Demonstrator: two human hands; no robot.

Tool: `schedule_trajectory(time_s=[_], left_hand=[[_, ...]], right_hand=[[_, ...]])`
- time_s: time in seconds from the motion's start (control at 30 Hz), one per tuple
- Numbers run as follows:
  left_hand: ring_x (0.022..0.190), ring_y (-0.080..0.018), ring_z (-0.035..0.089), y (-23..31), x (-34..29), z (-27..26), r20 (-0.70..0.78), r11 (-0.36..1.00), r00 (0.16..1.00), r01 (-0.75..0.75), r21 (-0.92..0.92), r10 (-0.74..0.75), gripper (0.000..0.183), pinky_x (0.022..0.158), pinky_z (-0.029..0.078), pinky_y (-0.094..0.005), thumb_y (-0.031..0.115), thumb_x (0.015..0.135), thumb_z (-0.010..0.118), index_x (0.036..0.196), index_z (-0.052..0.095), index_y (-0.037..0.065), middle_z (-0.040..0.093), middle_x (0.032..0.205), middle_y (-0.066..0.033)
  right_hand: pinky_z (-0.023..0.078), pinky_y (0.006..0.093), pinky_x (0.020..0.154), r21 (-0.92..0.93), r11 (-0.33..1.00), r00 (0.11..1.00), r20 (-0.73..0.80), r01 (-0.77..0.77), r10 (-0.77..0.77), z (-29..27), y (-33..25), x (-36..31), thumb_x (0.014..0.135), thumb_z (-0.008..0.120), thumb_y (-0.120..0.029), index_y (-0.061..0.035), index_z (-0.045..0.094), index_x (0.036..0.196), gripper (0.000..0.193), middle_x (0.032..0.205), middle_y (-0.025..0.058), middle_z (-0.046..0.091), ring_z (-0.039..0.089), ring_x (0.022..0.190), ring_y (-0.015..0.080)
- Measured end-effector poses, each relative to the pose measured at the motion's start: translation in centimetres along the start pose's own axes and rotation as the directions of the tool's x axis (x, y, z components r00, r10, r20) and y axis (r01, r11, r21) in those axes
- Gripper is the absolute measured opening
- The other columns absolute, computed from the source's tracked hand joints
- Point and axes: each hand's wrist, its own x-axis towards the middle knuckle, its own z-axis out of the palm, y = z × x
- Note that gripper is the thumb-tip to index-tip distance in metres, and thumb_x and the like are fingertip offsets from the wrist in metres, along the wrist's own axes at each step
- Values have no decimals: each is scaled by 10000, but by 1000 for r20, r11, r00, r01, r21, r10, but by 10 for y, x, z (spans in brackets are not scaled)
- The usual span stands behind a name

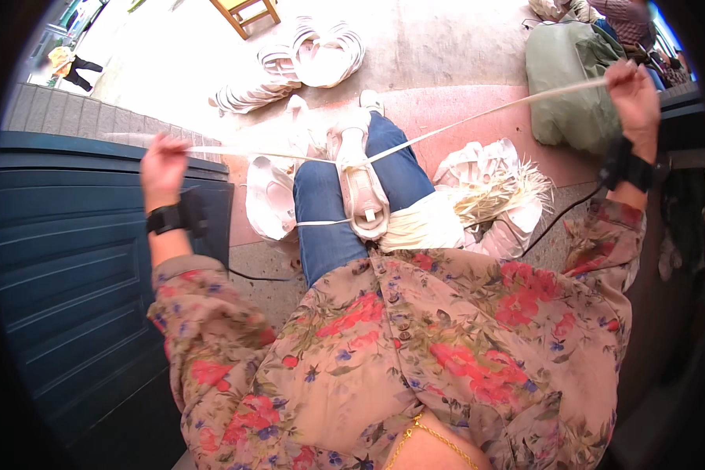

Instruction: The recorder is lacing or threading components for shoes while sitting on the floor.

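Observation:
A pale pink-and-white lace-up shoe [366, 205] rests on my lap, its toe pointing away from me. Two lengths of cream shoelace [478, 114] run from its middle out to my hands, stretched wide apart. My left hand [163, 166], out to the left, is closed on one length. Higher up at the far right, my right hand [633, 98] pinches the other. A thick bundle of cream laces [423, 223] lies across my right thigh. Another thin cream strand [325, 223] crosses my left thigh beside the shoe's heel.
White plastic bags [269, 200] flank my legs, one holding a shoe-like shape. Striped white bundles [329, 59] lie on the floor ahead, near a yellow wooden stool [247, 14]. A stuffed green sack [572, 86] stands at right, below another person [623, 19]. A dark blue panelled door [94, 258] is at left.

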Motion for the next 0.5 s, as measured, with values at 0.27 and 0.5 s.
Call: schedule_trajectory(time_s=[0.27, 0.5], left_hand=[[444, -72, 321, -21, -25, -51, -336, 898, 925, 293, 329, -179, 163, 426, 272, -230, 189, 896, 456, 740, 433, 147, 337, 530, 73], [445, -33, 270, -184, -56, 47, -87, 597, 887, 375, 709, -454, 181, 430, 248, -202, 231, 888, 473, 870, 541, 64, 312, 540, 77]], right_hand=[[460, 247, 582, -793, 534, 943, -151, -294, 296, 32, 273, -44, 843, 546, -122, -18, 634, 872, 140, 714, 38, 618, 566, 633, 111], [439, 434, 673, -991, 44, 975, -120, -130, 188, 87, 387, -58, 797, 476, -175, -42, 617, 751, 199, 781, 175, 586, 556, 762, 357]])
